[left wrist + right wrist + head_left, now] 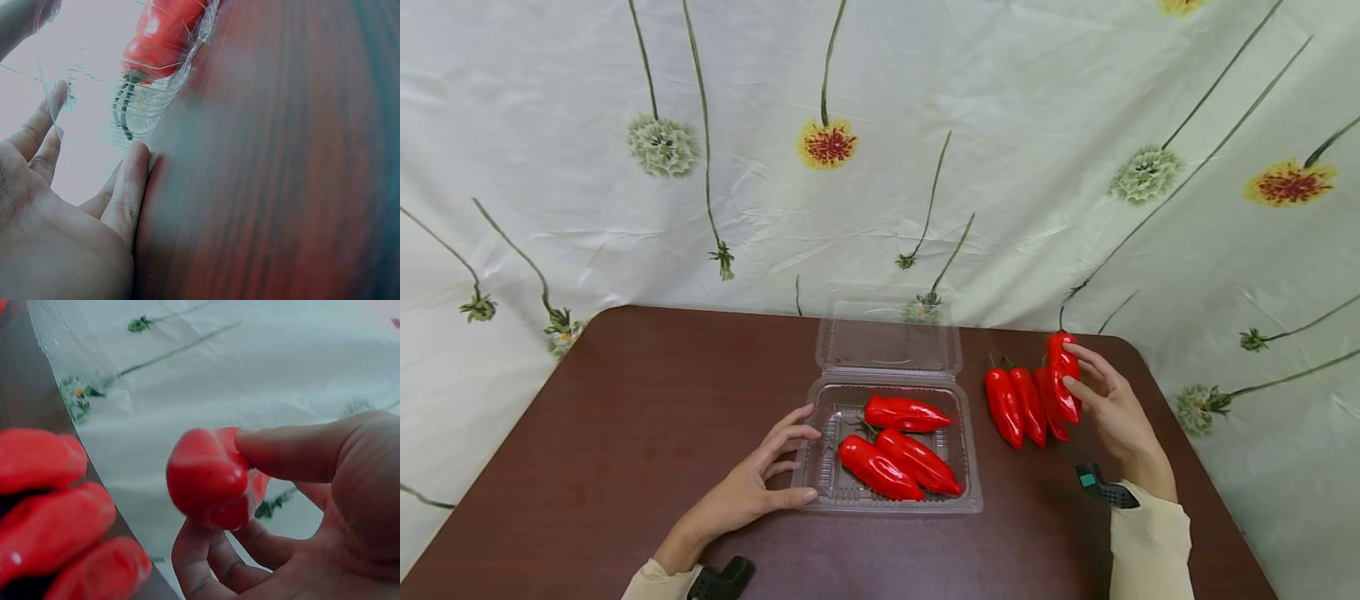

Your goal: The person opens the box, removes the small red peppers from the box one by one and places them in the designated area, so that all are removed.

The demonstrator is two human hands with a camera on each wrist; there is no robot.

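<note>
My right hand pinches a glossy red pepper between thumb and fingers. In the right wrist view this pepper points its blunt tip at the camera, apart from the other peppers. Beside it on the table, three more red peppers lie in a row, one partly hidden. A clear plastic clamshell box stands lid-up in the middle, holding three red peppers. At its left side my left hand rests with fingers spread; the left wrist view shows the fingers extended along the box.
The clear lid leans back behind the box, against the table's far edge. A dark brown wooden table carries everything. Behind it hangs a pale cloth printed with flowers.
</note>
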